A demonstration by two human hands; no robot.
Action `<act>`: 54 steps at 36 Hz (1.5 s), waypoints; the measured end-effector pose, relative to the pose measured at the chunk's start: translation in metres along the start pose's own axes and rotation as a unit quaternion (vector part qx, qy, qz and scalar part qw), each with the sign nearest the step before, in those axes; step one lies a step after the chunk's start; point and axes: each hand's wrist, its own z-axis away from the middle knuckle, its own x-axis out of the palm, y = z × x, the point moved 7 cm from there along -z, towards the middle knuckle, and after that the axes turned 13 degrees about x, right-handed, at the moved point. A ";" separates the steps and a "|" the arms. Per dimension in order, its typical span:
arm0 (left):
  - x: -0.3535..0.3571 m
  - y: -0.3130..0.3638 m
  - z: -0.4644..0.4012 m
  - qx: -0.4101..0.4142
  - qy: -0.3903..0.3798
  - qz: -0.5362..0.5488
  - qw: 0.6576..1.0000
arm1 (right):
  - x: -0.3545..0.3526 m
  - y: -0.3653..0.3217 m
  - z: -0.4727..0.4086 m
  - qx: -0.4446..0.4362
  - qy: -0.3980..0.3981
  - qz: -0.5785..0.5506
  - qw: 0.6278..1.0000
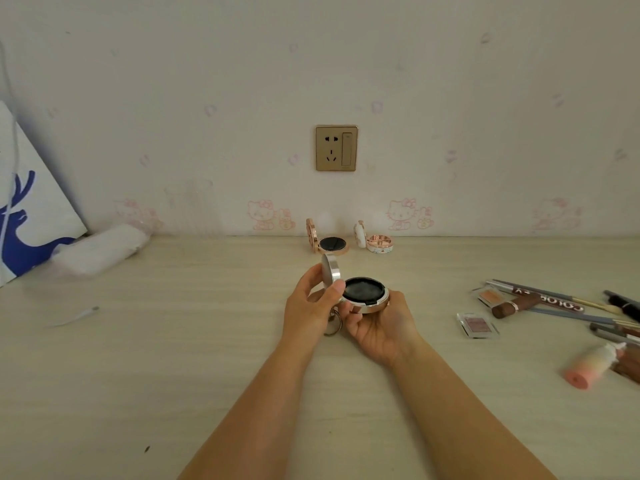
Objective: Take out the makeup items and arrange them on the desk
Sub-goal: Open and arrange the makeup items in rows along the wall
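Right edge of the desk (pixel 207 341): a heap of pencils and brushes (pixel 568 308) runs out of view, so their number is unclear. A pink tube (pixel 588 367) lies nearest the front of that heap, partly over brown sticks that are cut off. Two small clear eyeshadow pans (pixel 478 325) sit just inboard of the heap; their labels are too small to read.

Left edge: a white bag with a blue deer print (pixel 24 216) leans on the wall, cropped by the frame. A white wrapped bundle (pixel 104 249) lies against it, contents unclear. A small pale object (pixel 74 317) lies well apart from both; unidentifiable.

Centre, above the desk: a silver compact (pixel 360 294) is held open, lid upright, dark insert showing. The left hand (pixel 311 306) pinches the lid with thumb and curled fingers; the right hand (pixel 381 323) cups the base from below, fingers curled under it. A metal ring hangs between the hands, partly hidden.

At the back edge, below a gold wall socket (pixel 336 148), stand a rose-gold compact (pixel 329 242) and a white compact (pixel 375 239), both open, near each other.

Open desk surface spans the middle and front left.
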 end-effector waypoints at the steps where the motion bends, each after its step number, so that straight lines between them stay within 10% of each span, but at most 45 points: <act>1: -0.002 -0.002 -0.001 0.000 0.003 -0.008 1.000 | 0.000 0.000 0.000 0.000 -0.001 -0.005 1.000; 12: -0.008 -0.009 -0.004 0.000 0.012 -0.021 1.000 | -0.006 -0.015 0.007 -0.088 0.103 0.124 0.983; 17: -0.010 -0.010 -0.004 -0.008 0.030 -0.048 0.998 | -0.014 -0.045 0.030 -0.270 0.327 0.452 0.785; 28: 0.013 -0.013 -0.013 -0.029 -0.082 -0.164 0.983 | -0.011 -0.057 0.043 -0.297 0.303 0.715 0.556; 54: 0.063 -0.034 -0.032 0.038 -0.235 -0.269 0.933 | -0.042 -0.108 0.036 -0.255 0.401 0.712 0.517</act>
